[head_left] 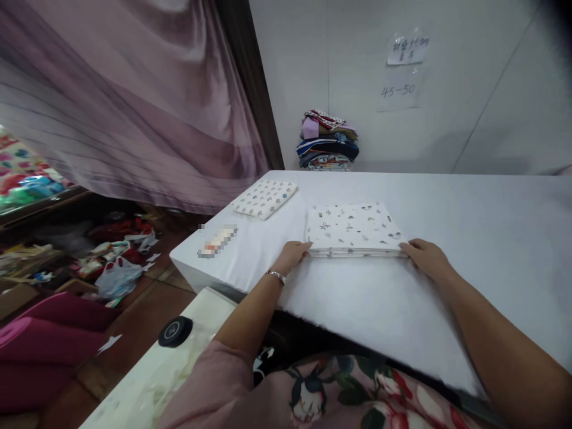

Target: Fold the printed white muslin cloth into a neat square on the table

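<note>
Two folded cloths lie on the tabletop [482,238]: one [264,199] far left, the other [353,227] before the person, its near corners pinched by the left grip [308,245] and right grip [404,246]. One clothes stack [328,142] stands beyond.

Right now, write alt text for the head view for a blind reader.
A person's left hand and right hand hold the near corners of a folded rectangular white printed cloth on a white-covered table; a folded cream patterned cloth lies to its left.
</note>
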`<state>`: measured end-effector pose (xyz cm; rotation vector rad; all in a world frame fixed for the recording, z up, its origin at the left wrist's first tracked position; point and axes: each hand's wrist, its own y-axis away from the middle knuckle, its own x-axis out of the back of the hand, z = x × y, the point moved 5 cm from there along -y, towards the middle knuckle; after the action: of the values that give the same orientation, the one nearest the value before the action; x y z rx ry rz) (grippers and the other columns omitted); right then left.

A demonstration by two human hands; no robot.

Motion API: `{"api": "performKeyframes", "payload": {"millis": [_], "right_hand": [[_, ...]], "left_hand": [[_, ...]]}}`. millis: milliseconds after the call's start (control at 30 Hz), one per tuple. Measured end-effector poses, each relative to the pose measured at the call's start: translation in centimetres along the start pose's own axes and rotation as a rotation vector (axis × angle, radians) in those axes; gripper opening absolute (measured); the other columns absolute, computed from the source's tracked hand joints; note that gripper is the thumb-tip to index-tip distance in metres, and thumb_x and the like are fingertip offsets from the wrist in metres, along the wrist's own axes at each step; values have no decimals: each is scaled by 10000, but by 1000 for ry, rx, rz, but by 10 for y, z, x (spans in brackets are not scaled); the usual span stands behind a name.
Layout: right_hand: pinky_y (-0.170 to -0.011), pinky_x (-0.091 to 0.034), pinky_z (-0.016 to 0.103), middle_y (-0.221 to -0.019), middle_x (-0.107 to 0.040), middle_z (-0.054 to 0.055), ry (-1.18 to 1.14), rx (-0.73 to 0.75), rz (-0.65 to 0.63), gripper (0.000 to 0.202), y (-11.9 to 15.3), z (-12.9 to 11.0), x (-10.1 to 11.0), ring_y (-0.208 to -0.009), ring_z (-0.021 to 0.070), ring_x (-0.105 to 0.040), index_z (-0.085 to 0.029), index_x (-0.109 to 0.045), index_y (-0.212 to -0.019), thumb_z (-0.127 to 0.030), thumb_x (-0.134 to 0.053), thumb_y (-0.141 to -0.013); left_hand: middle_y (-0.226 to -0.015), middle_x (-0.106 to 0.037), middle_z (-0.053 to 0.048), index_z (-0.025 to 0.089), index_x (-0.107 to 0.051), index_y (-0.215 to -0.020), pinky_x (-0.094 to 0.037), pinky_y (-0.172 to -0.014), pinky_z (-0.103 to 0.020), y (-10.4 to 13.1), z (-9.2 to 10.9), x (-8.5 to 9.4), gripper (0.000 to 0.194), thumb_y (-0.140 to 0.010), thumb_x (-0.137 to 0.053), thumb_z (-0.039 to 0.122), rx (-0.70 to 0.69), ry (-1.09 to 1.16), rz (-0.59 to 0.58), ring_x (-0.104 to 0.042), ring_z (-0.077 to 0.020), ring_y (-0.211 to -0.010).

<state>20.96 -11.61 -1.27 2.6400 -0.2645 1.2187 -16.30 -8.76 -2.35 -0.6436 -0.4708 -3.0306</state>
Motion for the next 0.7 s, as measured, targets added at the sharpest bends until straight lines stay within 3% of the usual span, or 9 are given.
{"api": "performKeyframes", "payload": {"millis": [100,267,433,700], "right_hand": [[-532,-354,288,-538,-592,23,7,12,4,404,-1,0,0,-530,183,-530,-185,-638,-830,-528,-441,-746],[-549,-358,287,-574,-608,35,38,38,20,384,-3,-2,0,-562,186,-538,-180,-630,-821,-508,-444,-750],[-557,-360,284,-559,-599,21,56,17,-7,377,-2,-1,-1,-566,184,-540,-189,-623,-825,-509,-434,-765],[-539,-354,285,-534,-581,20,28,30,12,386,-2,1,-2,-535,176,-525,-181,-629,-836,-514,-446,-770]], "left_hand": [[-478,-488,17,151,-516,-569,-253,-411,-201,2,0,1,362,-682,-620,479,-14,44,-3,-371,-61,-407],[-538,-509,15,151,-493,-580,-258,-420,-197,8,15,3,362,-673,-626,475,-67,208,23,-365,-48,-419],[-473,-460,30,154,-507,-560,-266,-430,-200,8,27,11,383,-687,-608,501,-172,63,145,-359,-57,-414],[-419,-489,9,150,-548,-559,-288,-428,-224,4,5,5,342,-693,-606,459,19,-110,39,-393,-87,-381]]}}
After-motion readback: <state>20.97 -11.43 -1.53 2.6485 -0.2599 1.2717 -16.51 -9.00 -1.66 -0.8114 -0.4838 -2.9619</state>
